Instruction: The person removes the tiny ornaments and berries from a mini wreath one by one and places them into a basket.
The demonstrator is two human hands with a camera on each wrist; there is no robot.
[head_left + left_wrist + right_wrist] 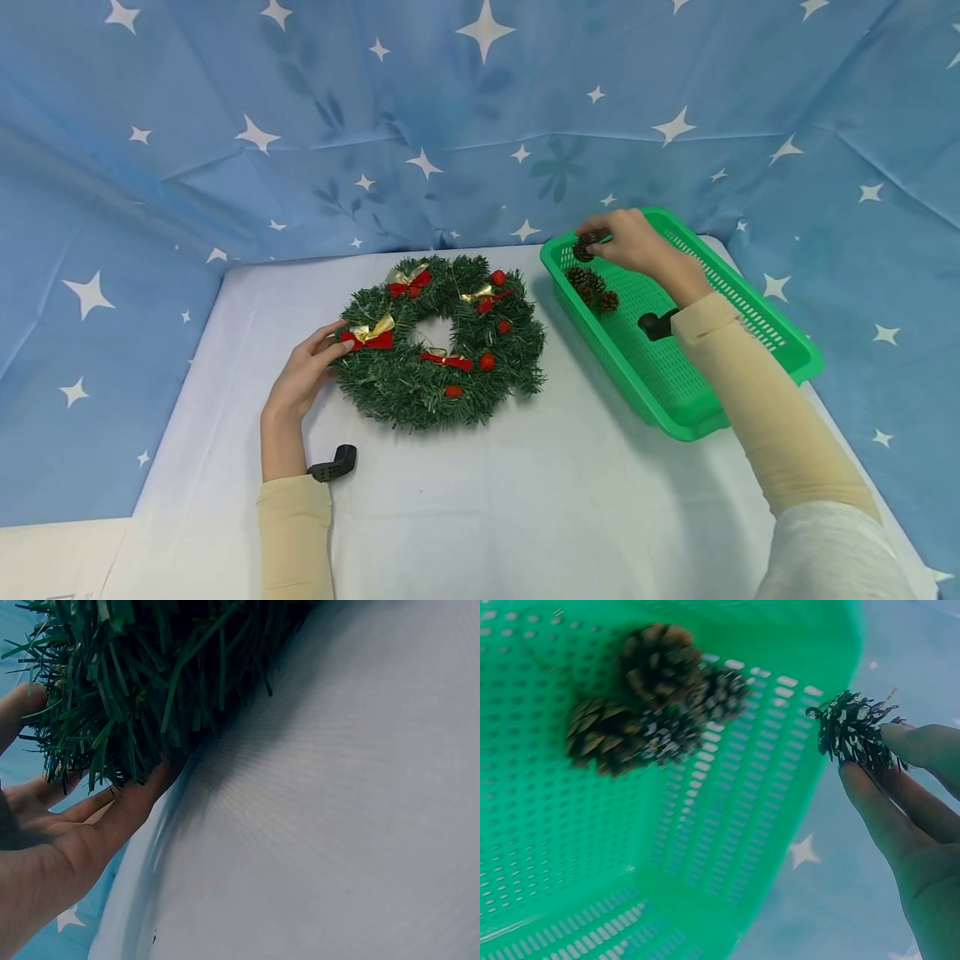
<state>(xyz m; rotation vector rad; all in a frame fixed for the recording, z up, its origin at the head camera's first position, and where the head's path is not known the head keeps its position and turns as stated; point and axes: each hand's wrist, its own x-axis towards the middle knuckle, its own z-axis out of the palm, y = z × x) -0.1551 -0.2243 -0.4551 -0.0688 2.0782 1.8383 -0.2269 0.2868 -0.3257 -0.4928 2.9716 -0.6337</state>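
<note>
A green wreath with red-and-gold bows and red berries lies on the white-covered table. My left hand grips its left edge, thumb on top by a bow and fingers under the greenery, as the left wrist view shows. Over the far left corner of a green plastic basket, my right hand pinches a pine cone with white-tipped scales between thumb and fingers. Below it, several pine cones sit clustered inside the basket, some brown and some white-tipped.
The basket stands at the table's right side, angled, a short gap from the wreath. Behind the table hangs a blue cloth with white stars, also down both sides. White cloth covers the tabletop in front of the wreath.
</note>
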